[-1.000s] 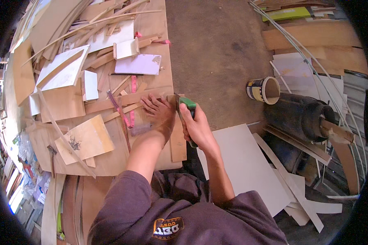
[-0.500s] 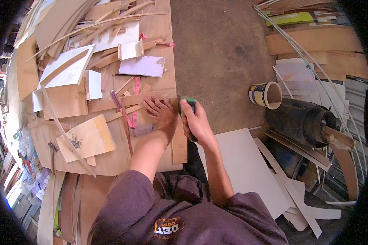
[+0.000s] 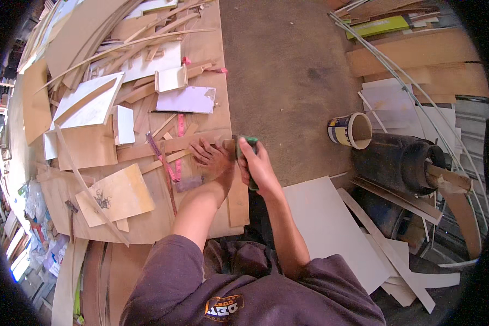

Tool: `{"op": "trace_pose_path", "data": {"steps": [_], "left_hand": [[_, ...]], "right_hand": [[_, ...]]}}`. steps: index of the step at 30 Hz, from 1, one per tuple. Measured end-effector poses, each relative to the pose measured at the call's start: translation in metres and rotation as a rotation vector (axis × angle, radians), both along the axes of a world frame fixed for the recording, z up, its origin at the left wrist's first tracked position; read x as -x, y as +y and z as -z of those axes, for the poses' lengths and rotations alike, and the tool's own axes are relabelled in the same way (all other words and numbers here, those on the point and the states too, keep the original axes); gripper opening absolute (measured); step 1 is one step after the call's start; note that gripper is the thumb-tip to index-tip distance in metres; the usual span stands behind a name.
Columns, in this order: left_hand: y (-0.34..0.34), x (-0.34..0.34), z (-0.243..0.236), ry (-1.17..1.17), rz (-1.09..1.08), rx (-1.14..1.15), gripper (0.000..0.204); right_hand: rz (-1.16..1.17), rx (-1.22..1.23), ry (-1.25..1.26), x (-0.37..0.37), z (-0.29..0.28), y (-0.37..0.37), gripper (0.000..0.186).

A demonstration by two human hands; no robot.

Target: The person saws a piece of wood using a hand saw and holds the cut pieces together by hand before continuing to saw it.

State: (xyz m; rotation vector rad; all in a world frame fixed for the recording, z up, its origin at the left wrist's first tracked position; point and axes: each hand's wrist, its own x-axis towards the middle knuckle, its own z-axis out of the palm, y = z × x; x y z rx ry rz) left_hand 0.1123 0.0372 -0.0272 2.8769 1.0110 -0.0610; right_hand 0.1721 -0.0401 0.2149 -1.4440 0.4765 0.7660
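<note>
My left hand (image 3: 214,157) lies flat with fingers spread on the wooden strips near the table's right edge, pressing on them. Under and beside it run a long wooden strip (image 3: 171,143) and a board (image 3: 237,201) along the edge. My right hand (image 3: 258,168) is closed around a tool with a green and black handle (image 3: 248,140), just past that edge. The tool's working end cannot be made out. A pink measuring tape (image 3: 180,155) trails over the table left of my left hand, next to a small clear piece (image 3: 189,183).
Wood offcuts and white panels (image 3: 186,100) crowd the wooden table (image 3: 163,217). To the right stand a bucket (image 3: 360,131) and a black cylinder (image 3: 388,161) on the brown floor (image 3: 288,81). A large white sheet (image 3: 331,228) leans beside my right arm.
The whole view has shifted slightly, so table items sit a little lower. My hands keep nearly the same places, left flat on the wood, right on the tool's handle.
</note>
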Motion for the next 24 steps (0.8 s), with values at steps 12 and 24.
{"op": "trace_pose_path", "data": {"steps": [12,24], "left_hand": [[-0.007,-0.008,-0.009,0.052,-0.050,-0.002,0.059],[-0.010,-0.001,-0.005,0.048,0.051,-0.055,0.057]], "right_hand": [[0.031,-0.050,0.064,-0.011,-0.028,-0.004,0.033],[0.038,-0.054,0.029,0.003,-0.023,-0.012,0.030]]}}
